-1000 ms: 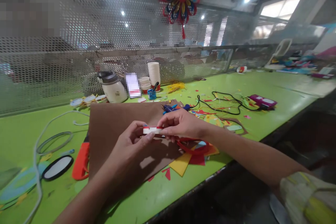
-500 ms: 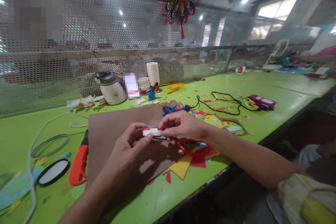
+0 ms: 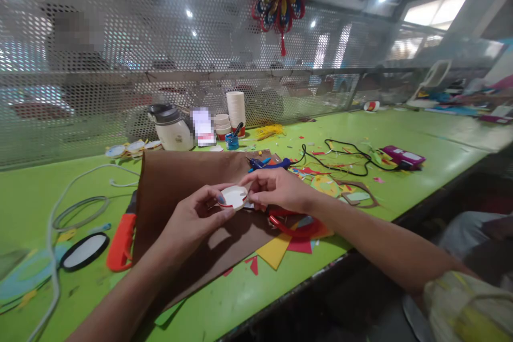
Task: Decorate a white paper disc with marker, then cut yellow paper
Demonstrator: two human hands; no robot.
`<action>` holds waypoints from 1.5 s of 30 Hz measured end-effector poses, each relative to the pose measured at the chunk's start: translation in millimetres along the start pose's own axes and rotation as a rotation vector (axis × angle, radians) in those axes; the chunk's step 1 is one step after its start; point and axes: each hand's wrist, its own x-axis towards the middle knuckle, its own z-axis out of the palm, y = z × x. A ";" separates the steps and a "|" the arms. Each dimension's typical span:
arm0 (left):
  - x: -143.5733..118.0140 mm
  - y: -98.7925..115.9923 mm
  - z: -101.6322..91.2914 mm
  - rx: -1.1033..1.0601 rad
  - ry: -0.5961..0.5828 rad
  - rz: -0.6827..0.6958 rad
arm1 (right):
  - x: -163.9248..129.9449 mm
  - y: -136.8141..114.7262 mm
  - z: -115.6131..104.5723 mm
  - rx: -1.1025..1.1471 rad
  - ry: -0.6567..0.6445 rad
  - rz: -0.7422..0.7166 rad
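Note:
A small white round disc with a red rim point(image 3: 234, 196) is held between both my hands above a brown sheet point(image 3: 180, 187) on the green table point(image 3: 401, 133). My left hand point(image 3: 196, 216) grips its left side with thumb and fingers. My right hand point(image 3: 276, 188) pinches its right edge. The disc's flat white face is tilted up toward me. A red ring point(image 3: 294, 227) lies on coloured paper pieces just under my right wrist.
An orange-handled tool point(image 3: 119, 240) and a black-rimmed oval point(image 3: 84, 251) lie left of the sheet, with a grey cable loop point(image 3: 80, 206). Behind stand a white jug point(image 3: 170, 128), stacked paper cups point(image 3: 235, 109) and a blue pot point(image 3: 231, 141). A black cable point(image 3: 344, 157) and scraps lie right. A perforated metal screen backs the table.
The disc was held edge-on; both hands have turned it so its flat white face now shows. The view has shifted slightly.

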 end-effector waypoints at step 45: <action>-2.6 2.2 14.9 -0.477 -0.160 -0.061 | -2.3 9.3 30.7 0.257 0.242 -0.013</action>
